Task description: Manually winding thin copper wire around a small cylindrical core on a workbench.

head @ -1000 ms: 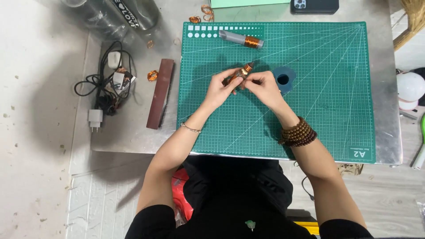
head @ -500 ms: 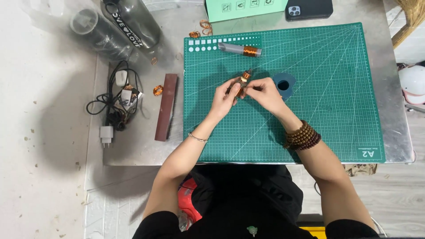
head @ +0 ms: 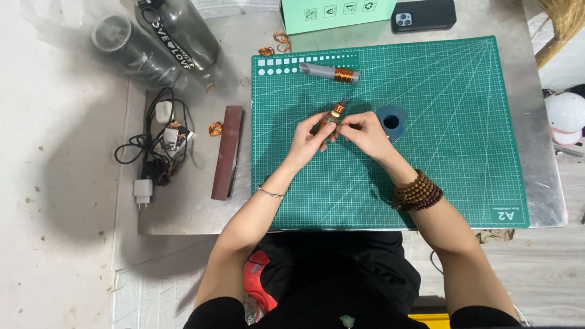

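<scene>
Over the green cutting mat my left hand grips a small rod wound with copper wire, its coil end sticking up past the fingers. My right hand pinches the same rod from the right, fingertips meeting those of the left. A second grey rod with a copper coil lies on the mat farther back. A dark blue roll of tape sits just right of my right hand.
A dark red-brown bar lies left of the mat. Tangled black cable with white chargers is farther left. Two dark bottles lie at back left. A green box and a black phone are at the back. Copper scraps lie nearby.
The view has shifted so the table sits more to the right and lower. Both hands stay together on the copper-wound rod with only small finger movement.
</scene>
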